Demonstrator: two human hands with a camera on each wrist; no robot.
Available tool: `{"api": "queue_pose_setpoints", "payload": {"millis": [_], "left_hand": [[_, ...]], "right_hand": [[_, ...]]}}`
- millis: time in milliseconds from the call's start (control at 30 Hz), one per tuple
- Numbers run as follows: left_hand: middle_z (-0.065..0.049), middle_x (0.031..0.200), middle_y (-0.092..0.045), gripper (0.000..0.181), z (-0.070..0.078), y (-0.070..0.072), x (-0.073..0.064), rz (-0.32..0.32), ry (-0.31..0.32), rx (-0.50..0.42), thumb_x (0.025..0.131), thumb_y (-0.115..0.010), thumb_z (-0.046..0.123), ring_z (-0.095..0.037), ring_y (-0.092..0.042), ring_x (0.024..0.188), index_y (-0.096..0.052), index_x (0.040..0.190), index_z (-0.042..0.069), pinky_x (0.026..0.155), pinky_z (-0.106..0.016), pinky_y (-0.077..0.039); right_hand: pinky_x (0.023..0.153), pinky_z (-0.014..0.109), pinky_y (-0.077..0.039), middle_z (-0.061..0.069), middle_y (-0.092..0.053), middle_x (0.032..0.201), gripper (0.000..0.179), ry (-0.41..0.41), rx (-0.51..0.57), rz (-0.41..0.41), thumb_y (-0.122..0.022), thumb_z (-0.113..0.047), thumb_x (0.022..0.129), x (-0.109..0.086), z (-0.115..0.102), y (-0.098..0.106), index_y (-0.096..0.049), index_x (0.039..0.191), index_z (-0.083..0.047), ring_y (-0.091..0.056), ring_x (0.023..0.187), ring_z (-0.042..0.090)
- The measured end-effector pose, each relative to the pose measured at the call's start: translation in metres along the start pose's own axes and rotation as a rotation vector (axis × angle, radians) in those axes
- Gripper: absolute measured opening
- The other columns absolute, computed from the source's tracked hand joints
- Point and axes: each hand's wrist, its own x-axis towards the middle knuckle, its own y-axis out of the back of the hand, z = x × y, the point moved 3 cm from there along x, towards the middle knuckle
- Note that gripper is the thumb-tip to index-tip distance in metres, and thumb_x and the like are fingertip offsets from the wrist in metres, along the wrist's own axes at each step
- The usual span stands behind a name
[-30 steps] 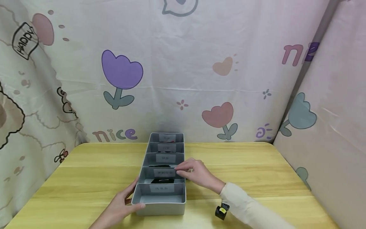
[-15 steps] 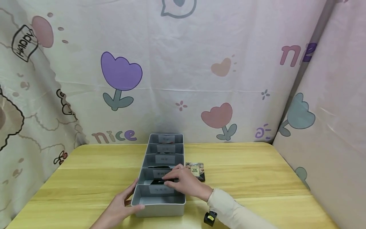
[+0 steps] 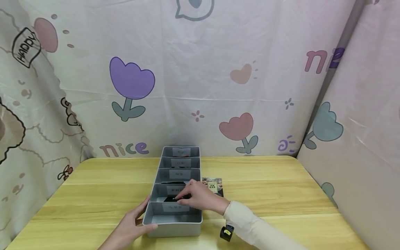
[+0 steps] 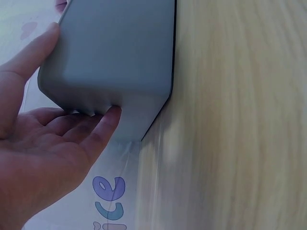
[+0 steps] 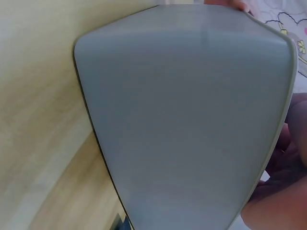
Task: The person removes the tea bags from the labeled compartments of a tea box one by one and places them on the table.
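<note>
A long grey divided box stands on the table, with a white label on the wall of each compartment. My left hand grips its near left corner, thumb on the front rim and fingers along the side; the left wrist view shows those fingertips against the box wall. Inside the second compartment from the front, my right hand pinches at a flat black packet, partly covered by the fingers. In the right wrist view the box side hides most of the right hand.
Right of the box lies a printed packet, partly behind the right hand. More dark packets sit in the third compartment. The wooden table reaches back to a patterned curtain.
The right hand has moved from the second compartment's back right down to the black packet near its front, uncovering the printed packet beside the box. The left hand stays on the corner.
</note>
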Motion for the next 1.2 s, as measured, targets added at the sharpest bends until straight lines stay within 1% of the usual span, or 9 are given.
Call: {"api": "queue_pose_setpoints", "payload": {"millis": [133, 233, 333, 533, 633, 800, 967, 1067, 1200], "left_hand": [[-0.034, 0.15, -0.021, 0.091, -0.0012, -0.0005, 0.0, 0.003, 0.009, -0.009, 0.083, -0.076, 0.017, -0.052, -0.031, 0.131, -0.02, 0.15, -0.006, 0.095, -0.047, -0.047], [-0.034, 0.15, -0.021, 0.091, -0.0026, -0.0005, 0.0004, 0.005, 0.014, -0.013, 0.083, -0.077, 0.018, -0.052, -0.033, 0.13, -0.02, 0.151, -0.006, 0.095, -0.047, -0.047], [-0.034, 0.15, -0.022, 0.091, -0.0027, -0.0004, 0.0, 0.007, 0.007, -0.019, 0.083, -0.077, 0.017, -0.052, -0.033, 0.131, -0.02, 0.151, -0.005, 0.095, -0.047, -0.046], [-0.033, 0.15, -0.024, 0.091, -0.0018, -0.0009, -0.0014, 0.017, -0.022, -0.011, 0.082, -0.078, 0.017, -0.05, -0.03, 0.133, -0.022, 0.15, -0.006, 0.094, -0.042, -0.048], [-0.032, 0.15, -0.024, 0.091, -0.0019, -0.001, -0.0016, 0.023, -0.019, -0.012, 0.082, -0.078, 0.017, -0.05, -0.03, 0.133, -0.022, 0.15, -0.005, 0.094, -0.042, -0.048], [-0.032, 0.15, -0.024, 0.092, -0.0017, -0.0008, -0.0018, 0.027, -0.013, -0.006, 0.081, -0.079, 0.017, -0.049, -0.031, 0.133, -0.022, 0.151, -0.005, 0.095, -0.042, -0.047], [-0.032, 0.15, -0.023, 0.091, -0.0016, -0.0008, -0.0018, 0.025, -0.016, -0.01, 0.082, -0.078, 0.017, -0.049, -0.032, 0.133, -0.022, 0.151, -0.005, 0.096, -0.042, -0.047], [-0.032, 0.15, -0.023, 0.091, -0.0016, -0.0007, -0.0016, 0.025, -0.006, -0.011, 0.082, -0.078, 0.017, -0.049, -0.032, 0.132, -0.022, 0.15, -0.005, 0.096, -0.044, -0.046], [-0.031, 0.15, -0.023, 0.091, -0.0016, -0.0007, -0.0014, 0.031, 0.005, -0.004, 0.082, -0.078, 0.018, -0.05, -0.032, 0.132, -0.023, 0.15, -0.005, 0.096, -0.046, -0.046]], "right_hand": [[0.072, 0.013, -0.039, -0.016, -0.067, 0.084, 0.015, 0.005, -0.046, -0.035, -0.07, -0.017, 0.089, 0.0022, -0.0017, -0.0011, -0.078, 0.102, -0.014, -0.047, 0.086, -0.001], [0.075, 0.013, -0.039, -0.015, -0.066, 0.083, 0.014, 0.003, -0.053, -0.04, -0.071, -0.013, 0.088, 0.0024, -0.0024, -0.0017, -0.079, 0.099, -0.013, -0.049, 0.086, -0.001], [0.075, 0.013, -0.039, -0.013, -0.066, 0.083, 0.014, 0.001, -0.053, -0.041, -0.071, -0.011, 0.087, 0.0027, -0.0017, -0.003, -0.079, 0.098, -0.012, -0.05, 0.084, -0.002], [0.067, 0.013, -0.041, -0.011, -0.068, 0.082, 0.012, -0.001, -0.007, -0.04, -0.07, -0.007, 0.086, 0.0042, -0.0017, -0.0043, -0.079, 0.094, -0.01, -0.052, 0.075, -0.004], [0.065, 0.013, -0.041, -0.011, -0.068, 0.083, 0.012, -0.017, 0.016, -0.039, -0.07, -0.006, 0.087, 0.0045, -0.0025, -0.0039, -0.079, 0.093, -0.01, -0.052, 0.073, -0.004], [0.073, 0.016, -0.042, -0.012, -0.067, 0.087, 0.01, -0.06, 0.051, -0.02, -0.071, -0.009, 0.087, 0.0027, -0.0014, -0.0037, -0.079, 0.093, -0.012, -0.053, 0.081, -0.002], [0.077, 0.019, -0.044, -0.013, -0.066, 0.089, 0.012, -0.105, 0.132, 0.007, -0.073, -0.007, 0.084, 0.001, 0.0003, -0.0033, -0.078, 0.092, -0.014, -0.052, 0.087, 0.0], [0.078, 0.02, -0.045, -0.014, -0.067, 0.091, 0.017, -0.113, 0.164, 0.013, -0.075, -0.004, 0.081, 0.0004, 0.0014, -0.0026, -0.077, 0.093, -0.015, -0.053, 0.088, 0.001], [0.079, 0.022, -0.045, -0.013, -0.067, 0.093, 0.022, -0.1, 0.201, 0.021, -0.077, 0.0, 0.078, -0.0013, 0.0023, -0.0013, -0.077, 0.095, -0.015, -0.053, 0.089, 0.004]]}}
